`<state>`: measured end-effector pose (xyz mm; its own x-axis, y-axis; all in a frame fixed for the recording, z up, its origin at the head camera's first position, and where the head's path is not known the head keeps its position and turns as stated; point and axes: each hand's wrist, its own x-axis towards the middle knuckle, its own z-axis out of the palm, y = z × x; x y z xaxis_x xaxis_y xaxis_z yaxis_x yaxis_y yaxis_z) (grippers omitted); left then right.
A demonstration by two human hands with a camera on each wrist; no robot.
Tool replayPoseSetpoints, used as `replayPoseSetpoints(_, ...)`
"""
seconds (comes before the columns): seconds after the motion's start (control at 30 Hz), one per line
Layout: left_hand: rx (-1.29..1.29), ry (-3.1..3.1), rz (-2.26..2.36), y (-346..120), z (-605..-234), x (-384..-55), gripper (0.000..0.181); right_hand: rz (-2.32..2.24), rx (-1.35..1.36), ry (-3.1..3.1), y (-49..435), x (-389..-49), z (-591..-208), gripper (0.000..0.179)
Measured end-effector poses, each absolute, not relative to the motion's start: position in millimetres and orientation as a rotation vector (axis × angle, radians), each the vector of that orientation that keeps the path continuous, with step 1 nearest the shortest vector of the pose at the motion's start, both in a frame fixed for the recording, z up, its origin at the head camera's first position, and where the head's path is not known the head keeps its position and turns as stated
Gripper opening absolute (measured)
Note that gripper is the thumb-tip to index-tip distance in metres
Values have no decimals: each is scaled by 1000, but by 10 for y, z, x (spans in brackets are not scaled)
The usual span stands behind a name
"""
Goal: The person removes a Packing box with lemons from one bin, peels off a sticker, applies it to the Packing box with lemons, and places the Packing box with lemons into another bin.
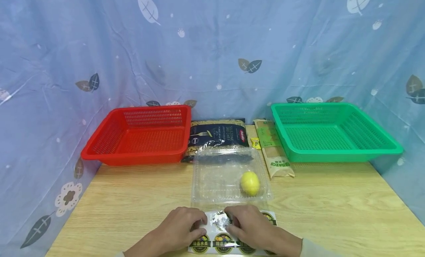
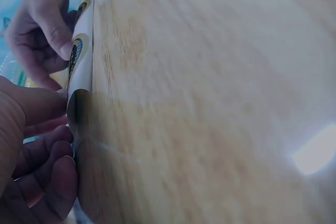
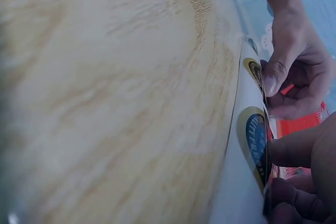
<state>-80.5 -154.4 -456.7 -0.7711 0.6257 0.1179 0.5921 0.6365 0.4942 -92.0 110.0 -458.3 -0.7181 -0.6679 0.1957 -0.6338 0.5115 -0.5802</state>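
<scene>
A white sheet of round fruit-logo stickers (image 1: 212,236) lies at the table's near side, with glare on one upper sticker (image 1: 220,220). My left hand (image 1: 180,227) pinches the sheet's left part between thumb and fingers. In the left wrist view the sheet's edge curls up beside that thumb. My right hand (image 1: 250,227) covers the sheet's right part, and its thumb and fingers (image 3: 294,150) grip the edge with a dark sticker. Just beyond stands a clear plastic box (image 1: 216,181); a yellow lemon (image 1: 250,183) and a long dark item (image 1: 225,158) show through it.
A red basket (image 1: 136,158) stands at the back left, a green basket (image 1: 345,152) at the back right. Between them lie a pasta bag (image 1: 219,133), a small yellow packet (image 1: 255,143) and a long paper packet (image 1: 273,150). A blue leaf-print curtain (image 1: 212,46) hangs behind.
</scene>
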Motion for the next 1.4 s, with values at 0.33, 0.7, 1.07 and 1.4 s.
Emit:
replayPoseSetpoints(0.33, 1005, 2722, 853, -1552, -4570, -811, 13, -993, -1082, 2709, 1103, -902, -4607, 25)
replayPoseSetpoints(0.7, 972, 2680, 869, -1586, -4524, -848, 19, -1075, -1190, 2781, 1109, -915, -4635, 16)
replayPoseSetpoints(1.07, 964, 2660, 834, -1583, -4499, -823, 22, -1173, -1155, 2793, 1073, -892, -4649, 9)
replayPoseSetpoints(1.4, 988, 2699, 739, -1560, -4477, -814, 24, -1353, -1236, 2630, 1127, -875, -4579, 8)
